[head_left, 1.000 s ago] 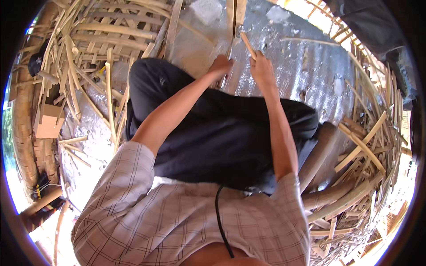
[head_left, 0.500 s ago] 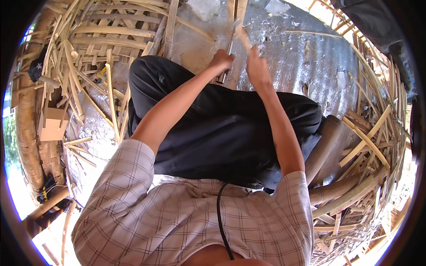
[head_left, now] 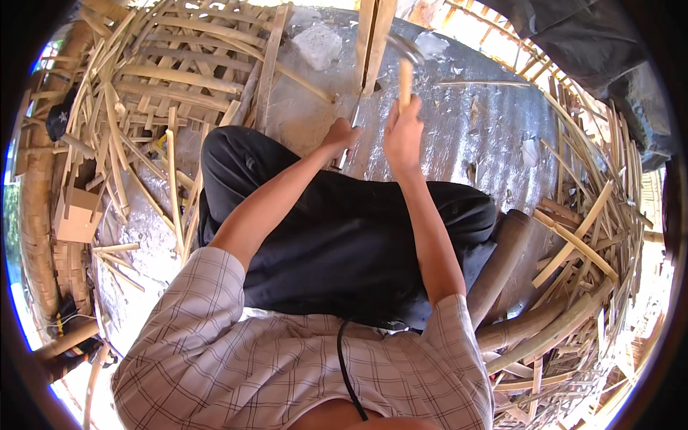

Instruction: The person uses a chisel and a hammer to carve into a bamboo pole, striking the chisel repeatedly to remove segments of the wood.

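Note:
My right hand is wrapped round the wooden handle of a hammer. The curved metal head is up by the far side, just right of a split wooden post. My left hand grips a thin metal rod whose far end reaches the foot of the post. I cannot make out the rod's tip or whether it touches the wood. Both hands are beyond my crossed legs, above a grey metal sheet.
Woven bamboo lattice and loose strips lie at the left, with a small cardboard box. Bamboo scraps pile up at the right, beside a thick pole. A pale lump sits on the sheet. Dark plastic sheeting hangs at the far right.
The view has shifted, so the surroundings sit lower. The hammer has gone from a blurred swing, tilted left near the rod, to upright and right of the post. Both hands keep their grips.

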Demonstrator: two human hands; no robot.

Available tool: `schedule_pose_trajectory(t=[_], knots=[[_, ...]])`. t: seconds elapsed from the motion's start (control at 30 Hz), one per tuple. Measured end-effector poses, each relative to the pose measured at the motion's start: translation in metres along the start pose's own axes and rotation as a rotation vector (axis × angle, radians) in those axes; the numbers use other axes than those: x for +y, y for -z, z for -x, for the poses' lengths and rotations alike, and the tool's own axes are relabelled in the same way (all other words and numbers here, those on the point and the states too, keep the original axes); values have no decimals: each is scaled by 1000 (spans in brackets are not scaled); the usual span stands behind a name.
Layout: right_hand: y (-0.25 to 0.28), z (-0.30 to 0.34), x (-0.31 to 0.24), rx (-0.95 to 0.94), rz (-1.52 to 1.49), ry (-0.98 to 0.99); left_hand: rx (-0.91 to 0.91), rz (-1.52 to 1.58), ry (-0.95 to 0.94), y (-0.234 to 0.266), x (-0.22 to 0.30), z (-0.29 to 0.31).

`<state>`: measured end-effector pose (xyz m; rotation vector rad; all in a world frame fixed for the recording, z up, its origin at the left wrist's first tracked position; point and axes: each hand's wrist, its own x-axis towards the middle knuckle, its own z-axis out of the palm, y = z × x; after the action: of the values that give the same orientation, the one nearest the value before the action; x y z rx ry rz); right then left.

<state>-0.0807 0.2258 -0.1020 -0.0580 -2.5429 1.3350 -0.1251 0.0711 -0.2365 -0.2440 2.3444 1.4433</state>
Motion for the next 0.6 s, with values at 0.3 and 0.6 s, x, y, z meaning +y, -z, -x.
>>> schedule_pose_trajectory(t=[0.3,0.6], knots=[[-7,4,23,-148,207,1,-41,42,101,-2,-4,-6],[-17,-2,67,-320,406,27,-36,-9,233,-10,19,-5]])
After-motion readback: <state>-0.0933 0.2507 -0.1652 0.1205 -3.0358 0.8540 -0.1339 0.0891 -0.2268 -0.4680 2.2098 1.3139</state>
